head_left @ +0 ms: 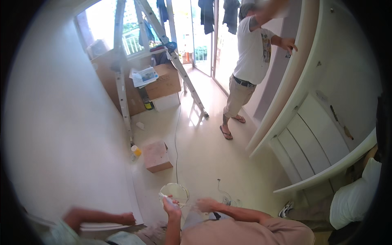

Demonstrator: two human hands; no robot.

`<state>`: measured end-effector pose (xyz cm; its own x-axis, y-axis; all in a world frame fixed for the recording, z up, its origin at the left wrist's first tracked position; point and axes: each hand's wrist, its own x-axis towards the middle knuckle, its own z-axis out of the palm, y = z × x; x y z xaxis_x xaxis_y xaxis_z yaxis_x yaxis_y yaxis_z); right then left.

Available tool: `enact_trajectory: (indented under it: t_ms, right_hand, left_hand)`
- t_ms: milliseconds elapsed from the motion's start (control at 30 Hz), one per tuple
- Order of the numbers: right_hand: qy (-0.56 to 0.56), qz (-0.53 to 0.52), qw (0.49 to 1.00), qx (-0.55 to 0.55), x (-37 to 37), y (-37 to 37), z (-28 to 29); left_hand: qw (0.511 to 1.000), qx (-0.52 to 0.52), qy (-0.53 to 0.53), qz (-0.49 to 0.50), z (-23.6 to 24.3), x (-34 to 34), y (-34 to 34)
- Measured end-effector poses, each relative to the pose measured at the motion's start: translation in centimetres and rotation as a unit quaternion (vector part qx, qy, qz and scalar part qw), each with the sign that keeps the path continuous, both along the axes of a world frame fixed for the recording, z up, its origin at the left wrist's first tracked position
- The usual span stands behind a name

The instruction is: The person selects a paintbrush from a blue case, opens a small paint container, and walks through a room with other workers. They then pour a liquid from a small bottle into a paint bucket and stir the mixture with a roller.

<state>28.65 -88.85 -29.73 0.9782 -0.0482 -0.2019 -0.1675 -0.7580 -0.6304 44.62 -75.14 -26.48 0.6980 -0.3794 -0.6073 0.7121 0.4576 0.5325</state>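
Note:
My left hand [173,209] is raised at the lower middle, its fingers closed round a small pale, whitish thing [167,199] whose kind I cannot make out. Just behind that hand stands a round, see-through bucket [187,195] with a pale yellowish rim. My right forearm reaches in from the right. My right hand [205,205] is beside the bucket, smeared by motion, so its fingers and anything in them do not show clearly. Near it, a thin coiled cable [227,200] lies on the floor.
A stepladder [185,75] straddles cardboard boxes [163,83] by the window. A pinkish box [157,157] and orange-yellow container [136,151] sit nearer. One person [251,53] stands at a white panel [300,98]; a bent arm [98,216] at left and white-clothed person [355,196] at right are close.

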Motion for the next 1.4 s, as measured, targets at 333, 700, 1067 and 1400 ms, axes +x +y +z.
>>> enact_trajectory:
  t_ms: [333,700,1067,1400]
  right_hand:
    - [-0.055,-0.042,0.997,0.036,17.8,-25.2,-1.0]
    - [0.082,-0.022,0.996,-0.010,30.4,-60.0,-0.4]
    - [0.039,-0.306,0.949,-0.063,33.3,-91.8,1.4]
    - [0.013,-0.448,0.894,-0.007,39.9,-118.3,0.0]
  left_hand:
    - [0.998,0.016,0.004,-0.063,-4.0,18.7,-25.4]
    - [0.990,0.072,0.031,-0.115,0.1,26.7,-61.3]
    - [0.965,-0.012,0.028,-0.259,0.6,35.1,-101.5]
    - [0.940,-0.054,0.062,-0.332,1.1,41.8,-133.0]
